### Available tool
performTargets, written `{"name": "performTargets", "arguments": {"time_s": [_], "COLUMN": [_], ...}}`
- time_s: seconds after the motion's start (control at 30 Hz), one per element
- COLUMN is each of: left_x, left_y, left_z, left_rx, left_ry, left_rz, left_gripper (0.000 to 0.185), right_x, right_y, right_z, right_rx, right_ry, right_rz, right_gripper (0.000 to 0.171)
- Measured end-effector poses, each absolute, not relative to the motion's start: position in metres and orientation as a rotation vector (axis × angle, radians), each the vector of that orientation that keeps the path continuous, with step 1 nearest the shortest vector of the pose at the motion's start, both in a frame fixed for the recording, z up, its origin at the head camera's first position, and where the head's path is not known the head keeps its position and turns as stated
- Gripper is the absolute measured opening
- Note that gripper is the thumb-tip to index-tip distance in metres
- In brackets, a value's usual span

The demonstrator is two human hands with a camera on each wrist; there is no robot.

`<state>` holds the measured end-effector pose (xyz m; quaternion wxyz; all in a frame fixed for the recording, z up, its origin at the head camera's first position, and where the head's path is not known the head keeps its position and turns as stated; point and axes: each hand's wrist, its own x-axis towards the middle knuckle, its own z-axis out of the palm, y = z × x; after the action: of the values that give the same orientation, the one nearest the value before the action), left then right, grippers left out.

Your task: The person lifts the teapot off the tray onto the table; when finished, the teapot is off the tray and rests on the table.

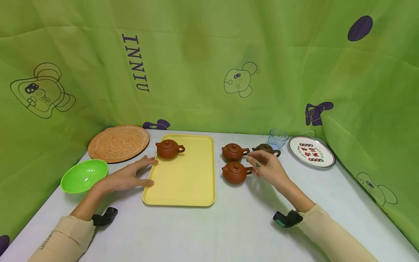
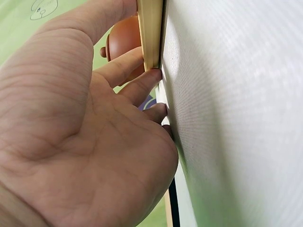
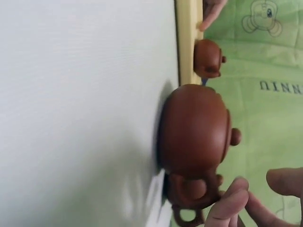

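1. Sleeved forearms reach in over the white table (image 1: 229,225).
2. Left hand (image 1: 126,176) lies flat with fingers straight, touching the left edge of the yellow tray (image 1: 183,189), which carries one teapot (image 1: 168,149).
3. Right hand (image 1: 268,167), fingers loosely curled and holding nothing, hovers just beside the handle of the nearest teapot (image 1: 235,173), with two more pots behind.

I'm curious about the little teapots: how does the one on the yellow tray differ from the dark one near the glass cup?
The teapot on the tray is reddish-brown; the dark teapot is duller brown. The first stands alone on the yellow tray in full view; the second sits on the bare table, partly hidden behind the right hand. The left hand touches the tray's edge. Both are small, lidded and upright.
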<state>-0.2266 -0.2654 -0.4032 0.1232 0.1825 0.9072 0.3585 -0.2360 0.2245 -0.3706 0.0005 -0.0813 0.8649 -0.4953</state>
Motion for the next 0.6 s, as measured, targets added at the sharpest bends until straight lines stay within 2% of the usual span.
{"name": "performTargets", "arguments": {"time_s": [0.6], "left_x": [-0.224], "left_y": [-0.265], "left_z": [-0.402], "left_rx": [0.545], "left_ry": [2.663], "left_rz": [1.035], "left_gripper": [0.081], "right_x": [-0.238], "right_y": [0.18], "right_z": [-0.352], "right_rx": [-0.337], "right_ry": [2.483], "right_rz": [-1.722], "right_gripper": [0.038]}}
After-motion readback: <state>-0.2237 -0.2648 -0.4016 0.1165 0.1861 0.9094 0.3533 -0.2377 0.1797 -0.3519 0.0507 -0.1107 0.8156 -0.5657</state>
